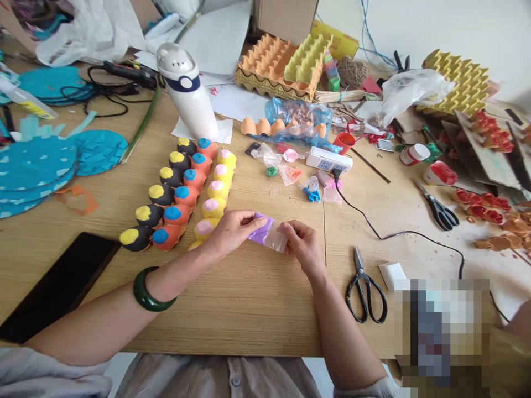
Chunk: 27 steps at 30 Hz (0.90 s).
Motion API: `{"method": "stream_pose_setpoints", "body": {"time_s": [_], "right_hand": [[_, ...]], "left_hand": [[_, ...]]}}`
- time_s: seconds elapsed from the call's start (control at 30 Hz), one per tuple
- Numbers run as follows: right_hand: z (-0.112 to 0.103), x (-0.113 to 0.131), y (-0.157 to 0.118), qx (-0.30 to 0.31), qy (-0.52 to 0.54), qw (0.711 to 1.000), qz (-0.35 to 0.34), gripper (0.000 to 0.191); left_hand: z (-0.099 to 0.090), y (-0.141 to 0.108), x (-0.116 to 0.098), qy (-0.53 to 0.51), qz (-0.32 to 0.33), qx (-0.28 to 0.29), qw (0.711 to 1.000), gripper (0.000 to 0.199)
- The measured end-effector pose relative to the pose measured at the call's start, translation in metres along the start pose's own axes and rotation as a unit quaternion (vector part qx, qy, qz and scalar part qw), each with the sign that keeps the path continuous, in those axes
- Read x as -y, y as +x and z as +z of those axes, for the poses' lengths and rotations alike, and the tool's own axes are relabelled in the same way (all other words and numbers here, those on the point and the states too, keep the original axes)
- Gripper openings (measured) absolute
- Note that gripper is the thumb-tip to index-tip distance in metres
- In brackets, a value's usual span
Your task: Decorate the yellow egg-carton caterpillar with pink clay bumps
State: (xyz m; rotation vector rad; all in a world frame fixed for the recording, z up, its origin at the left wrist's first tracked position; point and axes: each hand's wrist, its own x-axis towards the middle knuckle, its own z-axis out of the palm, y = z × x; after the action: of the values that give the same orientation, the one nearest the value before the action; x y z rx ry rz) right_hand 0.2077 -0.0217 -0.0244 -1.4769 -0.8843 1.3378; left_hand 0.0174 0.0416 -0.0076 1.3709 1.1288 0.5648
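A small clear bag with purple clay (262,229) is stretched between my two hands above the wooden table (240,309). My left hand (235,229) pinches its purple end, wearing a dark green bangle on that arm. At the bag's transparent end, my right hand (305,243) has its fingers closed on the plastic. Just left of my hands stand rows of egg-carton cups: black with yellow tops (156,193), orange with blue tops (185,195), and yellow with pink tops (217,189), partly hidden by my left hand.
Small bags of coloured clay (312,190) and a white power strip (329,160) lie beyond my hands. Black-handled scissors (367,293) rest right of my right forearm. A white bottle (188,97) stands behind the cups; a dark tablet (62,284) lies left. A person's arm shows at lower right.
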Motion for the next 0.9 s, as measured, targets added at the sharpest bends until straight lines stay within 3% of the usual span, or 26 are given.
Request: {"method": "stream_pose_setpoints", "body": {"time_s": [0.1,0.17,0.23,0.37,0.47,0.53,0.7,0.8,0.9], "right_hand": [[-0.001,0.002,0.001,-0.015,0.000,1.000,0.009,0.044],[-0.002,0.002,0.002,-0.025,0.022,0.999,0.018,0.043],[-0.003,0.003,0.003,-0.038,0.053,0.998,0.026,0.044],[-0.006,0.004,0.004,-0.063,0.098,0.993,0.025,0.043],[-0.008,0.003,0.005,-0.069,0.106,0.992,0.013,0.042],[-0.009,0.003,0.006,-0.079,0.105,0.991,0.006,0.042],[-0.012,0.002,0.010,-0.119,0.111,0.987,-0.004,0.041],[-0.012,0.006,0.011,-0.139,0.119,0.983,-0.021,0.039],[-0.013,0.015,0.010,-0.156,0.118,0.979,-0.051,0.041]], "left_hand": [[0.002,-0.003,0.005,-0.011,0.028,-0.027,0.999,0.043],[0.002,-0.008,0.007,0.000,0.085,-0.076,0.994,0.041],[0.000,-0.016,0.009,0.050,0.164,-0.126,0.977,0.026],[-0.013,-0.035,0.015,0.220,0.300,-0.185,0.910,0.015],[-0.028,-0.047,0.022,0.329,0.355,-0.197,0.853,0.018],[-0.037,-0.053,0.025,0.351,0.368,-0.202,0.837,0.023],[-0.045,-0.061,0.024,0.296,0.343,-0.208,0.867,0.024],[-0.038,-0.055,0.016,0.267,0.329,-0.197,0.884,0.020],[-0.024,-0.036,0.002,0.249,0.283,-0.146,0.915,0.015]]}}
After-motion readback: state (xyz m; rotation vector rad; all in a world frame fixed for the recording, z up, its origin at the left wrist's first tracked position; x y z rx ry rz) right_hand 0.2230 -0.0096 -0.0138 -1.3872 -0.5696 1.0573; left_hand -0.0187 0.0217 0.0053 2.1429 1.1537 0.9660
